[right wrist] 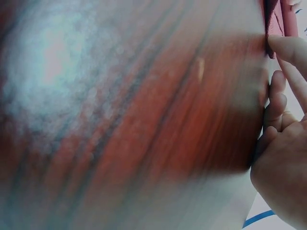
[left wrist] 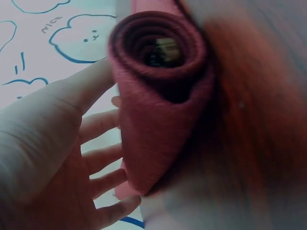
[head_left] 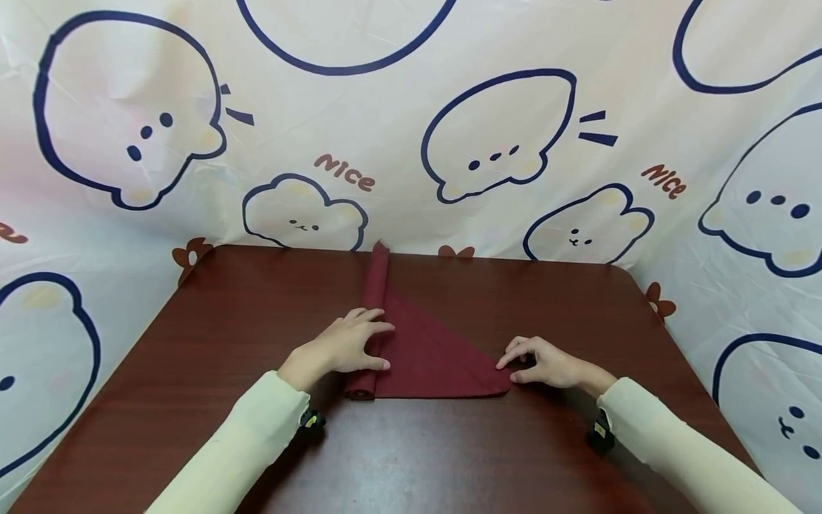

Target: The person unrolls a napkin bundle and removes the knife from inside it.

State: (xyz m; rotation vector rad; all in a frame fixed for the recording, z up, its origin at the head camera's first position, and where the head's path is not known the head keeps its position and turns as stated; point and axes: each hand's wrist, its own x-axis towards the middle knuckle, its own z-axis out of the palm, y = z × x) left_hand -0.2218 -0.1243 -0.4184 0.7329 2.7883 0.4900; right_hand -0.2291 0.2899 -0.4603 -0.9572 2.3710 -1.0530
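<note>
A dark red cloth [head_left: 427, 357] lies on the brown table, its left side wound into a long roll [head_left: 377, 275] and its right side tapering to a point. My left hand [head_left: 347, 343] rests on the roll, fingers spread over it and thumb at its right side. In the left wrist view the roll's end [left wrist: 158, 43] faces the camera with its coiled layers visible, and the left hand [left wrist: 72, 148] lies alongside. My right hand [head_left: 546, 363] pinches the cloth's right corner with thumb and index finger. In the right wrist view the thumb [right wrist: 290, 50] meets the cloth edge; the other fingers are bent.
The brown wooden table [head_left: 398, 457] extends around the cloth on all sides. A pale curtain [head_left: 398, 128] with cartoon drawings hangs behind and at both sides. The roll's far end lies near the table's back edge.
</note>
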